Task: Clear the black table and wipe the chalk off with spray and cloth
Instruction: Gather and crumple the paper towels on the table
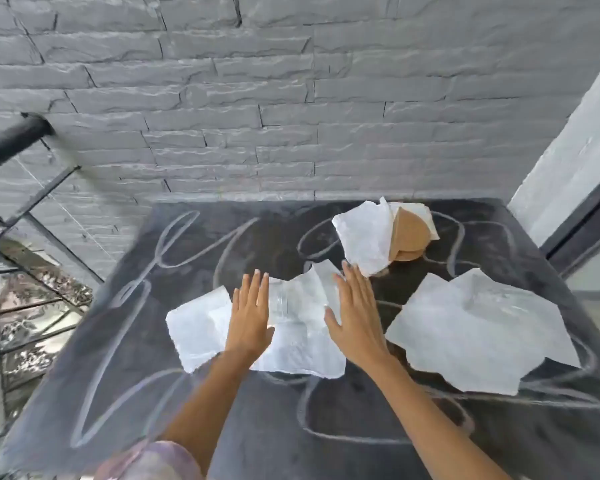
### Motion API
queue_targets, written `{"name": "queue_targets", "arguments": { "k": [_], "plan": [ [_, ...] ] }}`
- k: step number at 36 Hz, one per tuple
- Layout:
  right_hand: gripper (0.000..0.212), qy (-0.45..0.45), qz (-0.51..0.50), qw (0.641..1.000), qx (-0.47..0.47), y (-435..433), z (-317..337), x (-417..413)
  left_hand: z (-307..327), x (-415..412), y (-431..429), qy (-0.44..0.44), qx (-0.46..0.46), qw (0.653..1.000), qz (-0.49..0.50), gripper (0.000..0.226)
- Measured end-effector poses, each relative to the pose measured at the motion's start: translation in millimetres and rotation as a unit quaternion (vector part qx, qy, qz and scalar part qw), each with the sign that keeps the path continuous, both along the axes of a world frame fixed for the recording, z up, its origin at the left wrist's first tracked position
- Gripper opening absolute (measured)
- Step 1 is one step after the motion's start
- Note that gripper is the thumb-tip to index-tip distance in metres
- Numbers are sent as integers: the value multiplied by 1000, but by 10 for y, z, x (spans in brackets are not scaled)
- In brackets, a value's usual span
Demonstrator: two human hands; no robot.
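Head view: both flat, open hands, left hand (250, 318) and right hand (355, 318), rest on the middle paper (291, 341). Gathering its edges inward should lift it cleanly off the table (118, 393).

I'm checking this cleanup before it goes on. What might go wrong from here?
The left hand and right hand lie flat over the middle paper; sliding it may smear the chalk lines across the table. The right paper lies near the table's edge and might slip off. The brown piece partly under the far paper may drop when that is lifted.
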State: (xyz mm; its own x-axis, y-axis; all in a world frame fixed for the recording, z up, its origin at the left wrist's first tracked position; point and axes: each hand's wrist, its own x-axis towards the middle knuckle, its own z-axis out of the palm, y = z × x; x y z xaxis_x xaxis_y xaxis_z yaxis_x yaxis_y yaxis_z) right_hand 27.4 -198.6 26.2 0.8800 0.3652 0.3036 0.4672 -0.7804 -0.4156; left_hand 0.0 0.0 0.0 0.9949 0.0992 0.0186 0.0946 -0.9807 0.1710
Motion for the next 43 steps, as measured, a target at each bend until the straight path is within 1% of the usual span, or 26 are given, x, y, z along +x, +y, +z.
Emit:
{"name": "queue_targets", "arguments": {
  "k": [3, 5, 7, 10, 13, 20, 22, 24, 27, 30, 35, 43],
  "plan": [
    [56, 36, 16, 999, -10, 104, -214, 161, -120, 140, 9, 16, 14, 1000, 21, 96],
    [55, 58, 30, 998, -10, 168, -361, 222, -181, 212, 6, 27, 21, 999, 20, 95],
    [54, 62, 35, 997, -14, 188, -468, 231, -194, 220, -8, 20, 30, 999, 13, 93],
    [51, 70, 53, 996, -28, 206, -632, 358, -258, 299, -33, -32, 20, 999, 33, 85],
    [46, 82, 67, 994, -19, 222, -731, 415, -318, 304, -49, -79, 10, 996, 35, 80],
    [46, 111, 86, 990, 10, 351, -826, 508, -352, 298, 22, -122, 14, 992, 13, 85],
    [45, 116, 84, 989, 22, 375, -822, 535, -315, 277, 18, -136, -13, 990, 32, 88],
    [44, 118, 76, 989, 35, 418, -823, 569, -273, 294, 25, -154, -71, 982, 84, 88],
    [43, 118, 64, 990, 45, 501, -798, 642, -199, 423, 78, -173, -162, 954, 183, 91],
    [41, 117, 58, 990, 49, 605, -774, 732, -170, 642, 196, -187, -221, 926, 242, 92],
    [39, 129, 46, 990, 42, 714, -806, 819, -217, 992, 446, -183, -307, 887, 292, 88],
    [34, 138, 22, 990, 15, 771, -989, 819, -391, 1265, 719, -177, -351, 863, 316, 84]
  ]
}}
